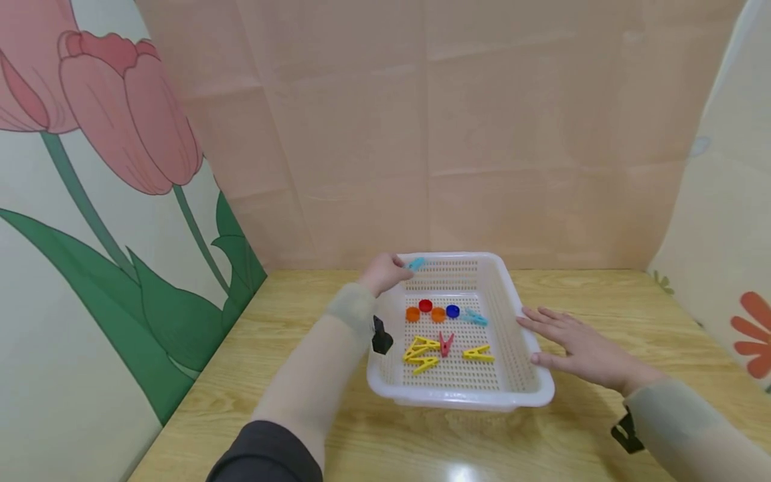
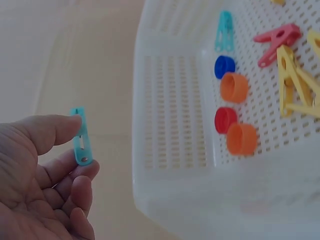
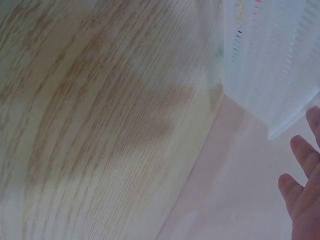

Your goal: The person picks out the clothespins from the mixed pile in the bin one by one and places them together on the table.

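My left hand [image 1: 385,273] pinches a light blue clothespin [image 2: 81,137] between thumb and fingers, over the far left corner of a white plastic basket [image 1: 442,396]. My right hand [image 1: 575,348] lies with fingers spread along the basket's right rim. On the basket floor, a row of caps holds two orange ones [image 1: 438,314], a red cap [image 1: 425,306] and a blue cap [image 1: 453,311]. Right of them lies another light blue clothespin [image 1: 476,317]. Nearer me are a red clothespin [image 1: 446,344] and several yellow clothespins [image 1: 478,353].
The basket stands on a wood-grain table [image 1: 313,321]. Behind it hangs a pinkish-beige sheet [image 1: 434,134]. A wall with painted tulips [image 1: 132,114] rises at the left, and another wall with a red flower [image 1: 753,328] is at the right.
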Demonstrator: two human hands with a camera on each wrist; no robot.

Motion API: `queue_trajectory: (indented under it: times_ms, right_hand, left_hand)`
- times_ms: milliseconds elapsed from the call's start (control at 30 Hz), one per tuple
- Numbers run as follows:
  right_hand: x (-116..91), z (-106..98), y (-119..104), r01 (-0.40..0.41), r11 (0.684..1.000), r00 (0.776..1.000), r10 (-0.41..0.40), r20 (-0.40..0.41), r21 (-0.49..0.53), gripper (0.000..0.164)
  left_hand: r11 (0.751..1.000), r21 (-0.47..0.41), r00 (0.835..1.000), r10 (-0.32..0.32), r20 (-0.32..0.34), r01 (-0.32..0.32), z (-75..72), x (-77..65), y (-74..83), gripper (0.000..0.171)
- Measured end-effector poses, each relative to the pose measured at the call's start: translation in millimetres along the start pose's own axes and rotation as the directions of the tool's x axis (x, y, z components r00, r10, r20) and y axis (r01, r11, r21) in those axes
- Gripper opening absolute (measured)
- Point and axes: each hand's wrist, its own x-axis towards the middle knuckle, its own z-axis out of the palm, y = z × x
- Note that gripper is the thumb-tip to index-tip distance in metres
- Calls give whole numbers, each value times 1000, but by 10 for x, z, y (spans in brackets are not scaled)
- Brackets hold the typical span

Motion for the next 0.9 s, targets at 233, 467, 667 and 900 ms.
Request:
queue_trajectory:
  times_ms: [233,467,667,900]
  right_hand:
    - [-3,3,-2,-2,1000,1000,2,0,8,66]
    - [0,9,-5,-3,1000,1000,3,3,21,66]
    - [1,8,-10,1,1000,1000,-1,1,10,66]
    - [5,0,-19,11,1000,1000,-11,-11,1,66]
  left_hand:
    - [998,-57,999,-12,-42,10,-189,13,-207,36]
    - [994,-103,996,-47,-73,39,-336,-5,-419,32]
    - [996,-64,992,-69,-107,62,-455,-39,-656,39]
    - [992,-55,985,-119,-126,112,-542,-70,-930,41]
